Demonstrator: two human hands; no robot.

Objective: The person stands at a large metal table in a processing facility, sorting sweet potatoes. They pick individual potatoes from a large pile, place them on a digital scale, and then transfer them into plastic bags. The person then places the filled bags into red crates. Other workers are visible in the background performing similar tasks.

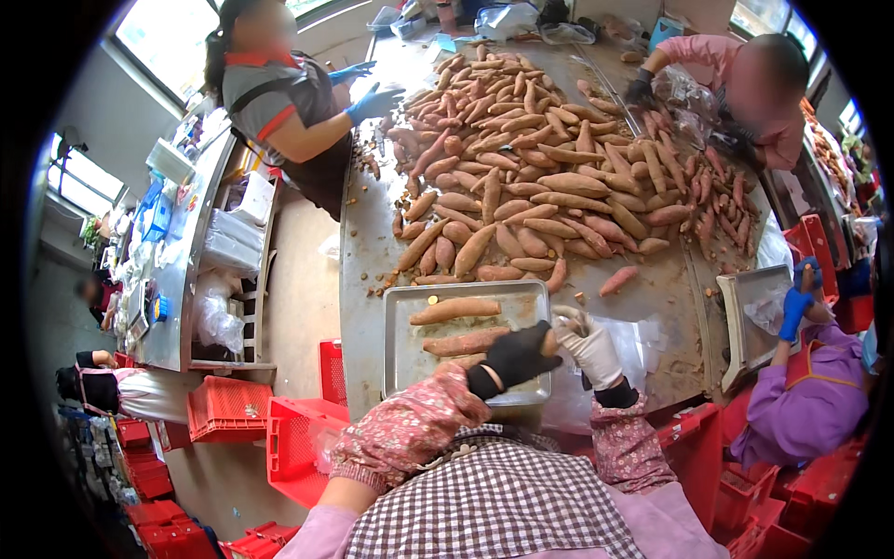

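Observation:
My left hand [517, 360], in a black glove, grips a sweet potato [550, 343] over the right side of a metal tray [396, 349]. Most of that root is hidden by the glove. Close against its right side is my right hand [588, 344], in a white glove with the fingers bent; whether they pinch anything is unclear. Inside the tray lie a whole sweet potato [455, 311], a second one [464, 342] below it, and part of a third under my left wrist. A small cut piece [433, 300] rests near the tray's upper edge.
A large heap of sweet potatoes [517, 168] covers the metal table [363, 258] beyond the tray. Clear plastic bags [621, 342] lie right of my hands. Red crates [300, 447] stand at both my sides. Co-workers stand left, far right and near right, beside another tray [754, 314].

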